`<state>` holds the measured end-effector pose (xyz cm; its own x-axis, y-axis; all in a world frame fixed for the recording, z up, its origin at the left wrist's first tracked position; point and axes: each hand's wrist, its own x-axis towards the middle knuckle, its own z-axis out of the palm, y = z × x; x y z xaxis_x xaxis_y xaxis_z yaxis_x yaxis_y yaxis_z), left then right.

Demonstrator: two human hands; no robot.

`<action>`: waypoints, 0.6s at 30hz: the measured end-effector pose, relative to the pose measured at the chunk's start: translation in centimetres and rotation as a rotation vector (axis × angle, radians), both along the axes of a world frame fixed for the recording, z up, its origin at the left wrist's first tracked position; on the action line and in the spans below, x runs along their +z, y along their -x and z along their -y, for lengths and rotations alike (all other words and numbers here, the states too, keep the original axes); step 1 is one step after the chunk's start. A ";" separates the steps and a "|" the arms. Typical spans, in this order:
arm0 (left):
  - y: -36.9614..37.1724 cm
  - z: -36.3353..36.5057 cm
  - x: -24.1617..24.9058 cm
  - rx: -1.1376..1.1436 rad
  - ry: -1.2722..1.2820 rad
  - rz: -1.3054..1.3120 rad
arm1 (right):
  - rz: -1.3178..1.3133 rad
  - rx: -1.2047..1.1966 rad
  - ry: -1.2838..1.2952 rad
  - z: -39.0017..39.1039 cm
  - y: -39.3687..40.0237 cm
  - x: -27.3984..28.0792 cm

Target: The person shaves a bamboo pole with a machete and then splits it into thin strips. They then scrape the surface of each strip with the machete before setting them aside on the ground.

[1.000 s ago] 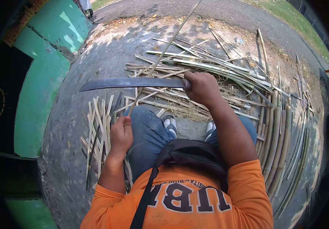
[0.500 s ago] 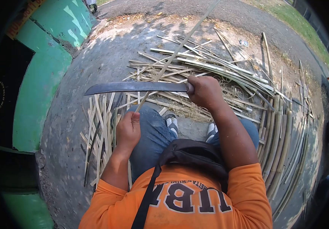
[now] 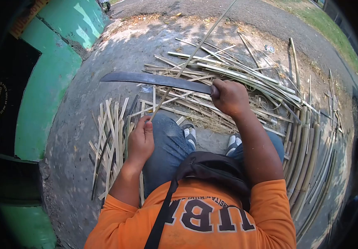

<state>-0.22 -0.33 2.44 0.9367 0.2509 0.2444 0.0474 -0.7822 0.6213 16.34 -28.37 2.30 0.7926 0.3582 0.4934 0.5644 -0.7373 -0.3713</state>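
My right hand [image 3: 231, 98] is closed around the handle of a machete [image 3: 154, 79], whose long dark blade points left across the view. A long, thin bamboo strip [image 3: 199, 45] slants up and away from my left hand [image 3: 140, 140], which grips its near end between thumb and fingers above my left knee. The blade crosses the strip a short way beyond that hand and overlaps it in this view.
Split bamboo strips [image 3: 245, 74] lie piled on the ground ahead, with shavings among them. More strips [image 3: 108, 141] lie at the left by my leg. Bamboo poles [image 3: 305, 153] lie on the right. A green wall [image 3: 48, 99] stands at the left.
The machete's tip has swung upward in view, so the blade now slopes down toward my right hand. My left hand keeps its hold on the strip. The view has shifted slightly.
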 end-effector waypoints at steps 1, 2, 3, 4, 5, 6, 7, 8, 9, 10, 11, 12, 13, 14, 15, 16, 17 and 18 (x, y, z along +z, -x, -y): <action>-0.2 -0.2 -1.0 -0.017 -0.006 0.054 | 0.006 0.000 -0.018 -0.3 0.3 0.0; -0.6 -0.4 -2.5 -0.034 -0.011 0.107 | 0.044 0.004 -0.048 -1.1 0.9 -0.1; -0.9 0.1 -2.3 -0.051 -0.015 0.161 | 0.045 0.033 -0.035 -1.5 1.1 -0.3; -0.7 0.2 -1.8 -0.041 0.017 0.066 | 0.044 0.063 -0.022 -1.8 1.2 -0.6; -0.4 0.2 -1.0 -0.029 0.049 -0.027 | 0.045 0.096 -0.008 -1.9 1.3 -0.7; -0.3 0.5 -0.2 -0.015 0.081 -0.119 | 0.031 0.111 0.021 -1.5 1.1 -0.5; -0.2 0.4 -0.3 -0.015 0.077 -0.113 | 0.015 0.082 0.033 -1.2 0.8 -0.3; -0.1 0.3 -0.5 -0.015 0.072 -0.108 | -0.002 0.054 0.043 -0.8 0.5 -0.2; 0.0 0.2 -0.7 -0.016 0.066 -0.104 | -0.019 0.024 0.052 -0.5 0.2 -0.2; -0.1 0.2 -0.8 -0.006 0.053 -0.094 | -0.032 0.007 0.017 -0.3 0.0 -0.3; -0.2 0.4 -0.9 0.002 0.041 -0.084 | -0.026 -0.005 0.000 -0.3 0.0 -0.3; -0.3 0.5 -1.0 0.009 0.030 -0.073 | -0.020 -0.017 -0.014 -0.4 0.1 -0.3; -0.4 0.5 -1.2 0.003 0.037 -0.056 | -0.011 -0.029 -0.030 -0.5 0.1 -0.2; -0.5 0.4 -1.4 -0.002 0.043 -0.039 | 0.004 -0.008 -0.045 -0.7 0.4 -0.2; -0.5 0.4 -1.6 -0.004 0.048 -0.024 | 0.019 0.015 -0.061 -1.0 0.8 -0.2; -0.5 0.4 -1.7 0.007 0.022 -0.018 | 0.032 0.038 -0.078 -1.2 1.0 -0.2; -0.4 0.4 -1.8 0.019 -0.003 -0.014 | 0.021 0.053 -0.048 -1.2 1.0 -0.3; -0.3 0.5 -1.9 0.031 -0.029 -0.010 | 0.009 0.069 -0.018 -1.2 1.0 -0.4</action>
